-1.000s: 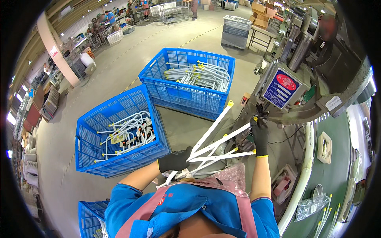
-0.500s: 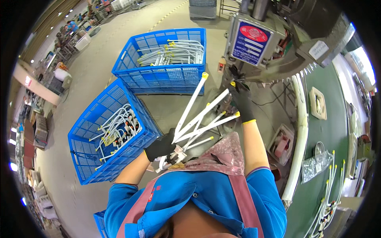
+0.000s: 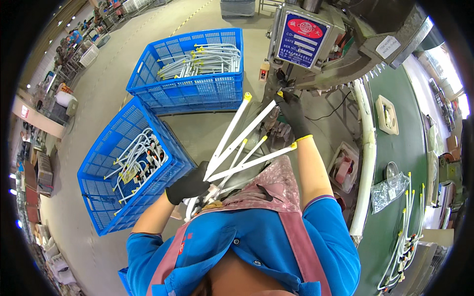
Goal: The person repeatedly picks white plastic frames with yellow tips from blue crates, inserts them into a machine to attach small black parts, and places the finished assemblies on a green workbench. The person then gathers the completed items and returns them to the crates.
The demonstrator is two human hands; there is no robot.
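My left hand (image 3: 190, 185), in a dark glove, is closed around the lower joint of a white tube frame (image 3: 240, 134). Several legs of this frame fan out up and to the right, most tipped with yellow caps. My right hand (image 3: 292, 112), gloved too, has its fingers closed at the yellow-capped end of the longest leg. That end sits just under the head of a grey press machine (image 3: 323, 30). Part of the frame's lower joint is hidden by my left glove and lies against my pink apron (image 3: 271, 190).
Two blue crates stand at the left: a nearer crate (image 3: 94, 190) and a farther crate (image 3: 185, 101), both holding white tube frames. At the right is a green bench (image 3: 395, 158) with a cream tray (image 3: 386, 115), a clear plastic bag (image 3: 390, 191) and more frames (image 3: 402, 251). Below the machine is a bin (image 3: 344, 166).
My view has shifted, so crates and machine sit slightly farther left. My right fingers now bend inward at the capped end beneath the machine head; the left hand keeps its hold.
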